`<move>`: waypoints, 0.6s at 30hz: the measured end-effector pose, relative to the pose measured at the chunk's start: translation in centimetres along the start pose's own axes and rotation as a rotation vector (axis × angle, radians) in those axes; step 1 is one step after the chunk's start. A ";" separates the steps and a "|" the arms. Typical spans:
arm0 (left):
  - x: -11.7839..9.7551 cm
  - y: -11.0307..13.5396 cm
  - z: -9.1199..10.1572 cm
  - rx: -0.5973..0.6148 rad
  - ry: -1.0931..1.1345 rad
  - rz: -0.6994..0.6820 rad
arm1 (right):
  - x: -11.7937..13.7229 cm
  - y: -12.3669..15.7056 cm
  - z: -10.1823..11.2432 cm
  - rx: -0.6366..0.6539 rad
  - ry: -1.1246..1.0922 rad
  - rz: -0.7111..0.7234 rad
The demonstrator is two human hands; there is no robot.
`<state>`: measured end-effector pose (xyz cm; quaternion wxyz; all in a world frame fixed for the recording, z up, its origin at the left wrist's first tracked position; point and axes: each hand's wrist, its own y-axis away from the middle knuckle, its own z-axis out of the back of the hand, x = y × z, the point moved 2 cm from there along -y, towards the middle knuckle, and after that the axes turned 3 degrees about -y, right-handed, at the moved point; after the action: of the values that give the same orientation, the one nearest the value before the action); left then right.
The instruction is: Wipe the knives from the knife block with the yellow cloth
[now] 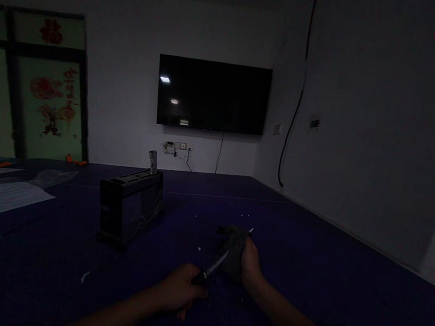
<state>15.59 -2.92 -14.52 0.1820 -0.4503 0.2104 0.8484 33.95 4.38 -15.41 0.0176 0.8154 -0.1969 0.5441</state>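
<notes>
My left hand (181,289) is closed round the dark handle of a small knife (215,265), whose pale blade points up and right. The blade tip reaches a dark grey cloth (232,247) that my right hand (250,262) grips, fingers wrapped round it just above the dark blue table (307,266). A black knife block (129,206) stands to the left and farther back, with one light-handled knife (153,161) sticking up from its top.
White papers (4,197) and clear plastic lie at the table's far left. Small pale scraps dot the cloth-covered surface. A black wall-mounted screen (212,95) hangs ahead, and a white wall runs along the table's right edge. The room is dim.
</notes>
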 end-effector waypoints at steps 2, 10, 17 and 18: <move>0.1 0.0 0.0 0.001 0.012 -0.017 | 0.0 0.5 -0.2 0.021 -0.001 -0.026; 0.4 -0.2 -0.1 -0.021 0.070 -0.022 | 0.1 1.6 -0.7 0.048 0.016 -0.045; 0.5 -0.2 0.0 -0.019 0.101 -0.024 | -0.1 2.3 -1.2 0.086 0.044 -0.029; 0.6 -0.2 0.0 -0.028 0.108 -0.030 | -0.1 2.4 -1.3 0.089 0.051 -0.024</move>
<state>15.40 -2.66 -15.11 0.1769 -0.5010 0.2015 0.8229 32.00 2.53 -15.41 -0.0070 0.8036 -0.1623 0.5725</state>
